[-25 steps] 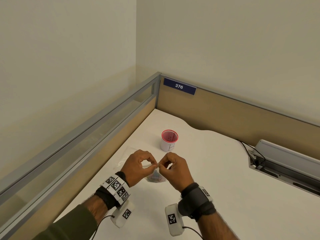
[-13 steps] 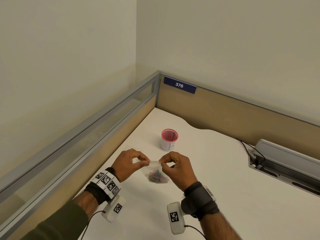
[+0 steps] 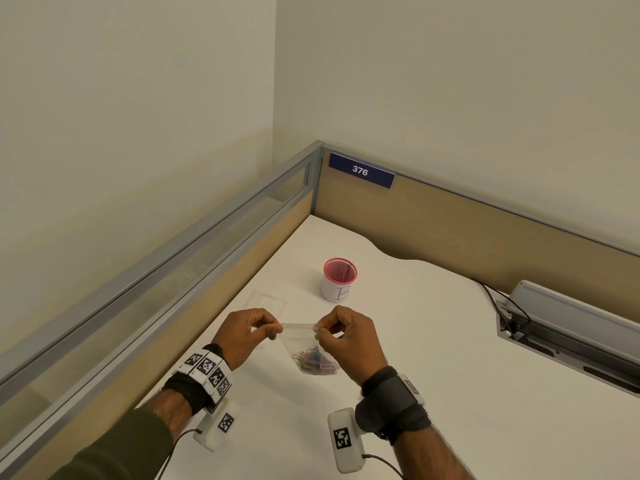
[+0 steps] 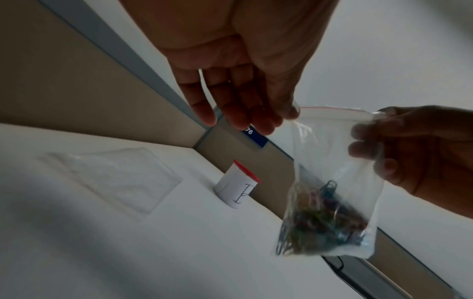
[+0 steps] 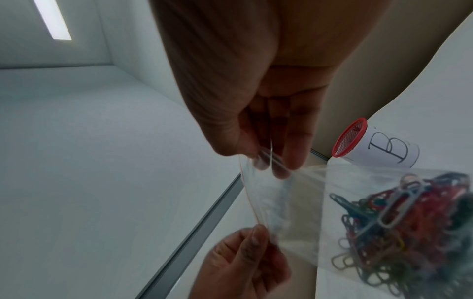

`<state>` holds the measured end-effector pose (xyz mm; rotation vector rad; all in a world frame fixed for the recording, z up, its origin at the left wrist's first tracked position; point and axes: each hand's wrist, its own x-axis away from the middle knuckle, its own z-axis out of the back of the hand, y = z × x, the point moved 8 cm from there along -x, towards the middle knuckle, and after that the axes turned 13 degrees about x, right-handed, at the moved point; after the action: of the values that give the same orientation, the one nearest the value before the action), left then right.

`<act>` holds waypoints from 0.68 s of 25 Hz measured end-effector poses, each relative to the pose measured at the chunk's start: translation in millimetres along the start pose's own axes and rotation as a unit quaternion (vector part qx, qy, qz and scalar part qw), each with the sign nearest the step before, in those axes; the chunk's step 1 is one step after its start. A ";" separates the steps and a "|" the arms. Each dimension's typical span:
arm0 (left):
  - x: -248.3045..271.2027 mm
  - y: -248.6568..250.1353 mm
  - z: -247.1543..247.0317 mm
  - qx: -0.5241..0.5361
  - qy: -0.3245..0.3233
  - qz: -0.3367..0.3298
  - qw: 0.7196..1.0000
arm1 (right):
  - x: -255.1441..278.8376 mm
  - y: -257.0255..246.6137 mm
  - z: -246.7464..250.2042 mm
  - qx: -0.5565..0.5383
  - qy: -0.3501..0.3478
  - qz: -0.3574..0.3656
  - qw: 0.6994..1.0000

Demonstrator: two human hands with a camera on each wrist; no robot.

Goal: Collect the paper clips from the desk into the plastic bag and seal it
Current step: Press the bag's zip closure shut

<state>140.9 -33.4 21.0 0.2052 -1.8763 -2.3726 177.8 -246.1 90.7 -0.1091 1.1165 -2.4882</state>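
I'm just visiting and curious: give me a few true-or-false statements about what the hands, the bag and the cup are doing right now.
1. Both hands pinch the bag's top edge, left hand and right hand at opposite ends. True.
2. The paper clips lie loose on the desk. False: they sit bunched at the bottom of the bag.
3. The cup has a red rim and a letter B. True.
4. The bag lies flat on the desk. False: it hangs from the hands.
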 end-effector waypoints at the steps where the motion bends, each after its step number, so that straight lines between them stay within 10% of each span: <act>1: 1.4 -8.9 2.3 0.027 0.027 0.026 0.999 | -0.8 2.4 2.0 -0.013 0.012 -0.008 1.000; 8: 33.7 -49.3 -69.8 0.248 -0.057 0.330 0.909 | -3.2 1.2 4.6 -0.056 0.003 0.002 0.998; 14: 17.6 -31.5 -80.5 0.452 0.014 0.338 0.825 | 6.1 2.2 -8.6 -0.003 -0.082 0.081 0.993; 17: 3.1 -23.5 -73.8 0.454 0.009 0.322 0.831 | 8.9 9.3 -9.6 0.021 -0.127 0.070 0.989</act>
<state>150.6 -99.2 -18.8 -0.2984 -2.3950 -0.9437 170.6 -248.5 76.6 -0.3152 0.9324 -2.2943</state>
